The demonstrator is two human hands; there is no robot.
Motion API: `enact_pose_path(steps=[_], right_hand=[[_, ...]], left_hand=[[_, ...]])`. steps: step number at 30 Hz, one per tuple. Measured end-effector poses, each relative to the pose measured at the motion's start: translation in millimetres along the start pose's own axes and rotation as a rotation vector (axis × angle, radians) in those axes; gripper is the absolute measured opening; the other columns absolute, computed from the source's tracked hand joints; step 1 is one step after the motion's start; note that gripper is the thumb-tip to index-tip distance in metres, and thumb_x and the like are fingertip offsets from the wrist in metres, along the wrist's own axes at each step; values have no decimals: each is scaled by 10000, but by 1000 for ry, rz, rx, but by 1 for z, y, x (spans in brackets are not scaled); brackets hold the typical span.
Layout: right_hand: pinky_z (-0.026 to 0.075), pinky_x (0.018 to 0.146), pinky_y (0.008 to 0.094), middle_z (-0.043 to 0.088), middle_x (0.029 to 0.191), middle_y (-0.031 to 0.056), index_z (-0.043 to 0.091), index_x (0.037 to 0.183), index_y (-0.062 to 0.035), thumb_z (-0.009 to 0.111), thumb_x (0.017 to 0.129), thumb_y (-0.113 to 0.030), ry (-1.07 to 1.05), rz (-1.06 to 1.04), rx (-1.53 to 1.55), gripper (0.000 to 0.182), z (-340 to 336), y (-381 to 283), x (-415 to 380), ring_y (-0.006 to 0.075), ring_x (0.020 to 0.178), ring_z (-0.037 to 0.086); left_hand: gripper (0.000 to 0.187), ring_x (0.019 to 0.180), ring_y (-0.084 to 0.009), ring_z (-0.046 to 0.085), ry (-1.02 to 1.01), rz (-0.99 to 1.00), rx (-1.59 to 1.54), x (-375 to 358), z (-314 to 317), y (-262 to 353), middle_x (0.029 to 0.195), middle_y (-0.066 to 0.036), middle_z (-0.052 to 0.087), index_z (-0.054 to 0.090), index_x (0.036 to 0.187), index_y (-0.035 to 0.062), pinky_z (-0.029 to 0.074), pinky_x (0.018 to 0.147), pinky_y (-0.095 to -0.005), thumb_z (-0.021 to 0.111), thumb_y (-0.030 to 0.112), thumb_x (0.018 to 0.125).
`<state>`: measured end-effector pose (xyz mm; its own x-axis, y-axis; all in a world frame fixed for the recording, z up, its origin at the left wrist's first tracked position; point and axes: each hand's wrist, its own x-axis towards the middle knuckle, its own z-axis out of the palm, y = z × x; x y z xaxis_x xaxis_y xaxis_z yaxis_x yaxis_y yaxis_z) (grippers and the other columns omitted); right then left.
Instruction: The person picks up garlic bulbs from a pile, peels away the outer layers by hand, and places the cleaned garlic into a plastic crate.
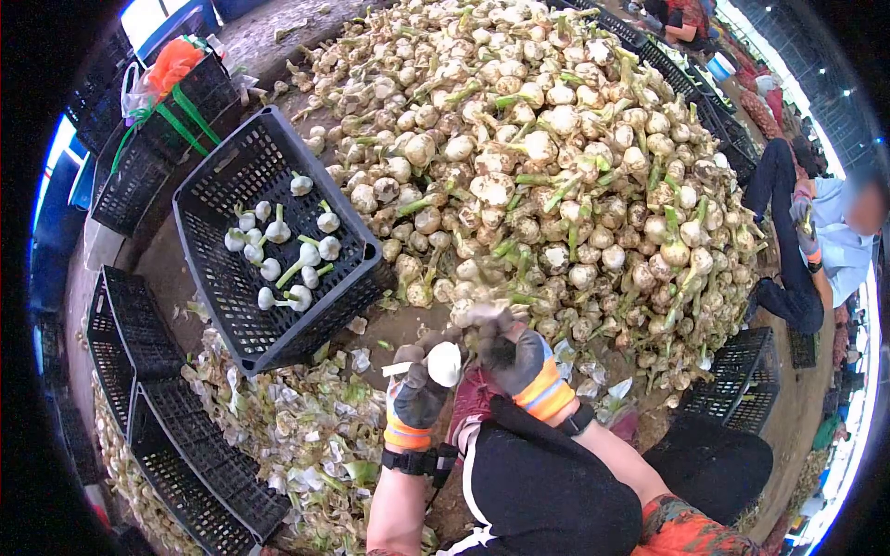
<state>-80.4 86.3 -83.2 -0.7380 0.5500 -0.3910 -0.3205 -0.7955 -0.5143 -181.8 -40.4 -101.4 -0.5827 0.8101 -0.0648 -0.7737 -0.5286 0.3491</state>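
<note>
My left hand (pixel 415 394), in a grey and orange work glove, is closed around a clean white garlic bulb (pixel 444 364). The bulb's pale cut stem sticks out to the left between the fingers. Just right of the bulb is my gloved right hand (pixel 521 360). Its fingertips are smeared by motion, so I cannot see whether they hold anything. Beyond both hands rises a large heap of unpeeled garlic (pixel 519 148), with dirty skins and green stems. A black plastic crate (pixel 324 310) at the left contains several clean white bulbs (pixel 309 253).
Loose garlic peels (pixel 306 417) cover the ground at lower left. More black crates (pixel 195 445) line the left side, and another crate (pixel 737 375) stands at right. A seated co-worker (pixel 830 232) is beyond the heap at right.
</note>
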Motion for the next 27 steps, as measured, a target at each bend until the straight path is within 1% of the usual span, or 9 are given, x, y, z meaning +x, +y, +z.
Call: enact_pose_path(steps=[4, 6, 7, 10, 14, 18, 21, 24, 27], right_hand=[[503, 707, 299, 641, 862, 50, 603, 990, -15, 551, 839, -134, 227, -152, 81, 199, -63, 16, 18, 186, 739, 610], [491, 782, 283, 629, 1017, 72, 545, 1134, 14, 598, 785, -114, -82, 179, -1180, 376, -96, 19, 28, 164, 850, 602], [497, 816, 300, 579, 1129, 125, 460, 1240, 22, 607, 758, -54, -253, 115, -1266, 510, -5, -11, -1, 168, 996, 578], [498, 760, 269, 629, 1015, 102, 531, 1186, 16, 647, 776, -83, -213, 35, -436, 438, 14, 15, 0, 135, 901, 604], [505, 699, 256, 638, 923, 68, 551, 1139, 24, 658, 785, -116, -198, -8, -634, 395, 16, 15, 5, 129, 815, 612], [488, 598, 241, 638, 836, 60, 626, 962, 24, 637, 790, -128, -157, 171, -438, 230, 15, 10, -13, 107, 695, 589], [492, 708, 264, 647, 879, 60, 622, 985, 48, 638, 758, -125, -549, 519, -885, 286, -9, 5, -19, 123, 768, 602], [462, 834, 368, 637, 941, 193, 612, 999, -19, 609, 770, -256, -503, 244, -1553, 329, -40, 22, -10, 300, 915, 606], [441, 838, 448, 522, 1065, 226, 515, 1160, -98, 579, 758, -271, 102, -348, -1853, 442, -43, 30, 29, 405, 961, 524]], left_hand=[[252, 1109, -333, 514, 106, 24, -142, 0, -8, 14, 1236, -141, 511, 556, 1098, 104, 438, 933, -463, 581, 94, 848], [260, 1123, -341, 504, 145, 53, -204, 1, -11, 24, 1249, -140, 500, 551, 1102, 89, 426, 952, -474, 574, 61, 845], [242, 1122, -339, 504, 155, 75, -114, 2, -14, 28, 1254, -146, 494, 555, 1086, 83, 428, 950, -472, 575, 62, 846], [181, 1136, -331, 492, 175, 14, 137, 0, -6, 36, 1264, -167, 478, 568, 1022, 75, 442, 938, -441, 593, 86, 843], [159, 1148, -316, 485, 80, 48, 363, -3, 3, 29, 1261, -178, 480, 583, 997, 84, 449, 928, -395, 606, 128, 847], [209, 1089, -306, 522, 279, 13, -35, -11, -13, 10, 1180, -178, 541, 581, 1062, 76, 463, 915, -405, 539, 187, 890], [395, 1081, -317, 521, 259, -2, -353, -5, -13, 33, 1224, -166, 509, 494, 1195, 59, 446, 935, -449, 602, 182, 836], [659, 1241, -393, 349, 236, 156, -171, 26, 37, 88, 1332, -276, 327, 259, 1317, -38, 406, 989, -477, 510, 391, 883], [746, 1315, -380, 222, 15, 226, -179, 36, 81, 108, 1399, -264, 226, 193, 1368, -25, 329, 1032, -487, 454, 479, 883]])
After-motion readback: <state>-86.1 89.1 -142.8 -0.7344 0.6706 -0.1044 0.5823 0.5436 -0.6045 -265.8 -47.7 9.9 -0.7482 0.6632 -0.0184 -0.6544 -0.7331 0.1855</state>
